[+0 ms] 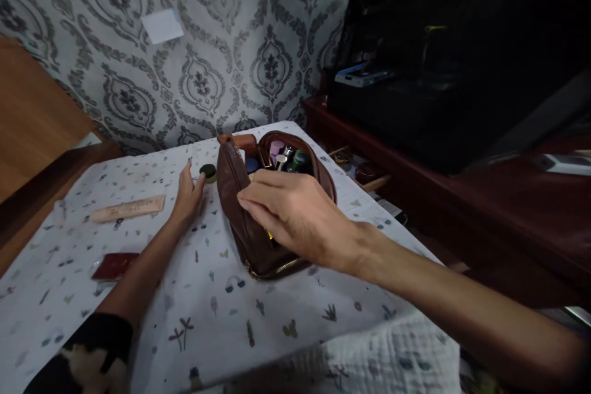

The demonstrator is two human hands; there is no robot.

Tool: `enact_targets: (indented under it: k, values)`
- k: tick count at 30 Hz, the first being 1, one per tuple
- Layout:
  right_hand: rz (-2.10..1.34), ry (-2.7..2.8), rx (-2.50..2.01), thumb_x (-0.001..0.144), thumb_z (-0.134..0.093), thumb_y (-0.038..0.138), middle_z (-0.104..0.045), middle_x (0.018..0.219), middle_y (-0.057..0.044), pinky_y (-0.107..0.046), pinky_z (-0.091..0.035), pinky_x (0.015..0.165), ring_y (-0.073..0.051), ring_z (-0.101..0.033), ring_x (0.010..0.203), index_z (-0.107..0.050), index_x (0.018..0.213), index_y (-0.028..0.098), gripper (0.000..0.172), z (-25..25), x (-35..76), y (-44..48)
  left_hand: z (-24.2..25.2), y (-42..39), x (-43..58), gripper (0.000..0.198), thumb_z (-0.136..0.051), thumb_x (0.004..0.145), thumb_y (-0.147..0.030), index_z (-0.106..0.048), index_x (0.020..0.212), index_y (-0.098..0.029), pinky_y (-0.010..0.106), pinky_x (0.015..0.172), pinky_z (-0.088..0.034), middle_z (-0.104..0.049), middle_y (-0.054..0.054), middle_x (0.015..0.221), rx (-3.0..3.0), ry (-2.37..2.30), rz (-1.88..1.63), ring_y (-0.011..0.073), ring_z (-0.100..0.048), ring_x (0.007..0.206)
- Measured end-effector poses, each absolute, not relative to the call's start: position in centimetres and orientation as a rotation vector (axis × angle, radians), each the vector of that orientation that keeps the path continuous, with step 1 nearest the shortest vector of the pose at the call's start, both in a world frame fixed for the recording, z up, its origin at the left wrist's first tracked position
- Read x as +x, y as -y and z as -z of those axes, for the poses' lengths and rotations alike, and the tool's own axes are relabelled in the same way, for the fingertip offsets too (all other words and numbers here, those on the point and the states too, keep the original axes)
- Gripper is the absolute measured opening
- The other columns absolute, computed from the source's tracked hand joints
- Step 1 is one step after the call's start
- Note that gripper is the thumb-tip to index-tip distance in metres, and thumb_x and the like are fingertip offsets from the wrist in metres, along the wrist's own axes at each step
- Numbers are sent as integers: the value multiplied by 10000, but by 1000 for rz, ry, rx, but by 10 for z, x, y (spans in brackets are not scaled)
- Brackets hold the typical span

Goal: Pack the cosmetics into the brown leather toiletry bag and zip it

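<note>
A brown leather pouch (240,209) stands open on the patterned tablecloth (207,301), with several small bottles and tubes showing inside. My right hand (290,215) lies over the pouch's near opening, fingers together and curled down onto its rim. Whether they hold anything is hidden. My left hand (187,194) rests on the cloth to the left of the pouch. Its fingers reach toward a small round dark green jar (208,172) and the thumb touches it.
A flat beige strip (127,209) and a dark red flat case (113,265) lie on the cloth at the left. A dark wooden cabinet (415,166) with clutter stands to the right. Patterned wallpaper is behind.
</note>
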State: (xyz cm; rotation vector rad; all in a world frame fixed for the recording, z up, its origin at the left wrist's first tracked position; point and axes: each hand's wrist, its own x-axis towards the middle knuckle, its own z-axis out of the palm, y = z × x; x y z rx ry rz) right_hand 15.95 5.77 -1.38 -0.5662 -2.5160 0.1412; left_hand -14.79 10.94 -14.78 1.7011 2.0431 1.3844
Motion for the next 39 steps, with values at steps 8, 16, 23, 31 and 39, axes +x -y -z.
enact_targets:
  k: [8, 16, 23, 31, 39]
  values:
    - [105, 2294, -145, 1005, -519, 97, -608, 751, -25, -308, -408, 620, -161, -499, 703, -686, 782, 151, 284, 39, 151, -5, 147, -131, -153, 547, -378, 1009, -500, -497, 1405, -142, 506, 1173, -408, -608, 200, 1394, 1742, -2109, -1249, 315, -572, 1316]
    - [-234, 2788, -198, 900, -645, 125, -645, 959, -109, -345, -532, 733, -248, -592, 909, -673, 958, 112, 65, 99, 96, 16, 146, -129, -156, 490, -366, 1014, -436, -538, 1359, -132, 450, 1180, -392, -588, 179, 1401, 1824, -2199, -1195, 271, -527, 1350]
    - [-799, 2751, -759, 967, -617, 280, -530, 1361, -196, -453, -538, 987, -322, -552, 1229, -562, 1309, 84, 398, 105, 52, -3, 140, -108, -149, 432, -332, 1024, -495, -645, 1058, -200, 468, 1094, -434, -674, 143, 1132, 1892, -2297, -1026, 301, -599, 1179]
    - [-410, 2735, -500, 1006, -581, 323, -615, 1215, -174, -443, -508, 964, -316, -570, 1158, -643, 1171, 92, 291, 137, 53, 5, 130, -91, -140, 483, -307, 1000, -433, -613, 1245, -150, 418, 1125, -433, -640, 148, 1268, 2083, -2175, -923, 261, -564, 1221]
    - [-93, 2628, -185, 981, -560, 208, -686, 965, -136, -374, -472, 767, -290, -641, 965, -680, 1036, 91, 176, 151, 63, 11, 114, -60, -138, 531, -465, 925, -532, -589, 1329, -210, 440, 847, -527, -576, 141, 1188, 2082, -2585, -488, 336, -604, 1075]
